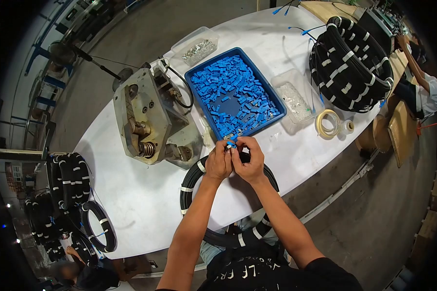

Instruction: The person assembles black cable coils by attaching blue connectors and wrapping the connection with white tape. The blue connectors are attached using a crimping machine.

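Note:
My left hand (218, 163) and my right hand (249, 164) meet just in front of the blue tray (282, 109). Both have their fingers pinched on a small blue connector (231, 144), which the fingertips partly cover. Beneath my wrists, a coil of black cable (186, 193) bound with white tape lies over the table's front edge, reaching my lap. Whether the connector joins this cable is hidden by my hands. Many loose blue connector housings (223, 77) fill the tray, with a thinner patch near its middle.
Left of the tray stands a metal press (164, 109). Clear boxes (282, 77) of small parts flank the tray. Tape rolls (320, 128) sit to the right, near stacked cable coils (347, 56). More coils (72, 182) are at left. Other people (428, 94) are at both sides.

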The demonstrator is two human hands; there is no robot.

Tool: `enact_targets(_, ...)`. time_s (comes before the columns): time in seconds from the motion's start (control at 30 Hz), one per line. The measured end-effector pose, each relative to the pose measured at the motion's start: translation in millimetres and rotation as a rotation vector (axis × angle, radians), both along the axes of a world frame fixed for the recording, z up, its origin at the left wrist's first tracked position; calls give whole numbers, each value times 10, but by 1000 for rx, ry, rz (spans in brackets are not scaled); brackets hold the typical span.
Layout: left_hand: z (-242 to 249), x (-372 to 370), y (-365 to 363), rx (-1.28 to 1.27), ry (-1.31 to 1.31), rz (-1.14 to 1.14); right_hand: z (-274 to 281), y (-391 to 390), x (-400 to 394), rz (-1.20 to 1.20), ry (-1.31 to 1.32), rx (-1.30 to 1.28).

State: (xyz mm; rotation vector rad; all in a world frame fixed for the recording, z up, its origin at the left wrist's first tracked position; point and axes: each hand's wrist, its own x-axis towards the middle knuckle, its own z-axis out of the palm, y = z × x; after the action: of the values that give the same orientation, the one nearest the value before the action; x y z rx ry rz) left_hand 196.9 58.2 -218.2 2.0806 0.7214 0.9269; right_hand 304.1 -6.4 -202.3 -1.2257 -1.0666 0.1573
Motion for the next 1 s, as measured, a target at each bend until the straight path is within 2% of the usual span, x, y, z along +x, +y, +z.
enact_targets(0.13,4,-8,-3,105,75,40,57,1,14,-17,-38,-42)
enact_targets(0.2,7,-8,-19,-23,61,65,43,15,19,-55,-51,-54)
enact_targets(0.3,20,11,-28,-36,68,106,75,20,23,-12,32,-46)
enact_targets(0.4,82,45,-66,-85,127,185,53,40,32,-26,-29,-36)
enact_targets(0.53,-47,25,-23,-61,68,128,64,20,17,-26,-68,-74)
enact_targets(0.73,-106,15,-20,-6,54,98,86,24,10,-33,54,-66)
enact_targets(0.83,-19,25,-46,-39,170,144,3,41,20,-48,8,-19)
enact_targets(1.0,6,28,-50,-84,190,146,-49,64,-47,-45,212,49)
